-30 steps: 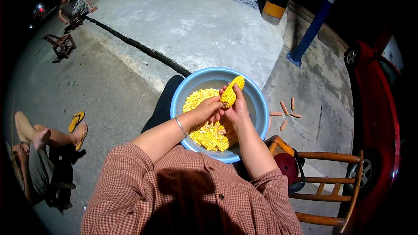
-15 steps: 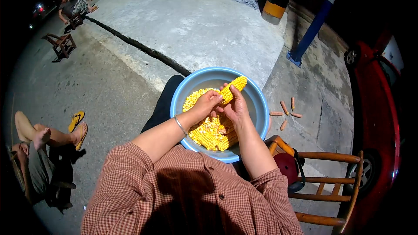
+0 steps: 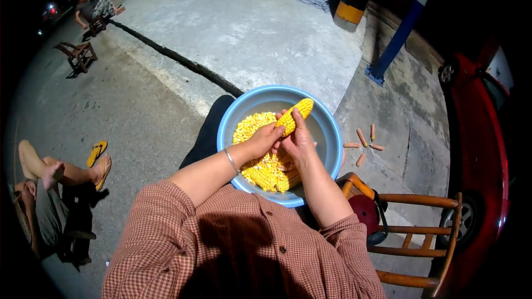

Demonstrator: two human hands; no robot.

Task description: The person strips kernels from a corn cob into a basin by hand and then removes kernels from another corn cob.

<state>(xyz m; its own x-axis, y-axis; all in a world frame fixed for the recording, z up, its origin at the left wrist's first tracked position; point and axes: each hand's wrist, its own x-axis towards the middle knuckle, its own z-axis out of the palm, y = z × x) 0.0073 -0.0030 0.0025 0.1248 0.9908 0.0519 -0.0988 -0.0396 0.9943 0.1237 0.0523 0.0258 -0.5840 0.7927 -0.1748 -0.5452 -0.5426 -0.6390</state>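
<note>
A yellow ear of corn (image 3: pixel 296 115) is tilted up to the right above a blue basin (image 3: pixel 223 143) on my lap. My right hand (image 3: pixel 297 143) is closed round its lower part, thumb along its side. My left hand (image 3: pixel 267 138), with a bangle at the wrist, presses its thumb against the ear's lower end; its other fingers are partly hidden. Loose corn kernels (image 3: pixel 252 127) heap up in the left of the basin. More corn ears (image 3: pixel 266 177) lie among them under my wrists.
Several bare corncobs (image 3: pixel 361 137) lie on the ground right of the basin. A wooden chair (image 3: pixel 415 252) and a red car (image 3: pixel 476 149) stand to the right. At the left sits a person with a yellow sandal (image 3: pixel 97 154) nearby. A small wooden chair (image 3: pixel 80 57) stands farther off.
My left hand has shifted slightly, its thumb now pressing on the lower end of the ear. The ear has moved a little down and left.
</note>
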